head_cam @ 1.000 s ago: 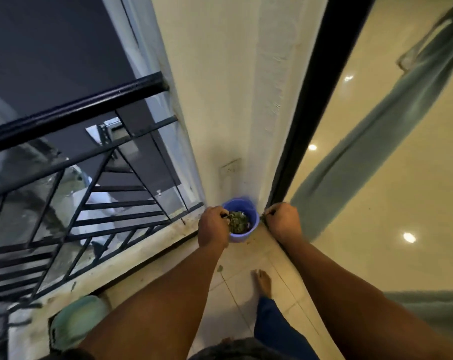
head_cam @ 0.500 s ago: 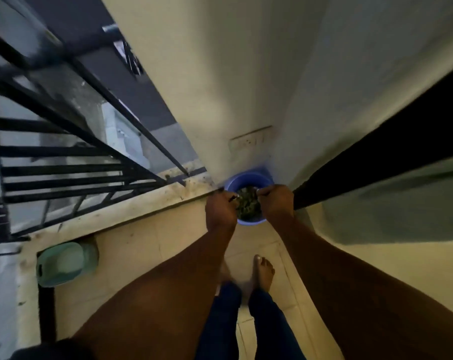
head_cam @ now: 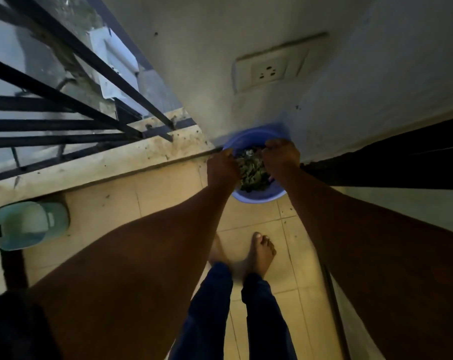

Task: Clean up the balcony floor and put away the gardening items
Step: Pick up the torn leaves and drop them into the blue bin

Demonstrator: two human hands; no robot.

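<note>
A blue plastic bowl [head_cam: 256, 197] full of dry green leaves and debris [head_cam: 251, 172] is in the corner where the balcony wall meets the dark door frame. My left hand [head_cam: 221, 168] grips its left rim with curled fingers. My right hand [head_cam: 281, 154] grips the right rim in the same way. Both forearms reach down to the bowl, and most of its rim is hidden behind my hands.
A black metal railing [head_cam: 64, 120] runs along the dirty balcony ledge [head_cam: 116, 162] on the left. A pale green plastic container [head_cam: 29, 224] lies on the tiled floor [head_cam: 168, 193] by the ledge. A wall socket [head_cam: 268, 70] sits above the bowl. My bare feet [head_cam: 261, 252] stand behind it.
Both hands have closed in on the bowl's rim from its sides, and the bowl now looks nearer and larger. The view has tilted further down toward the floor.
</note>
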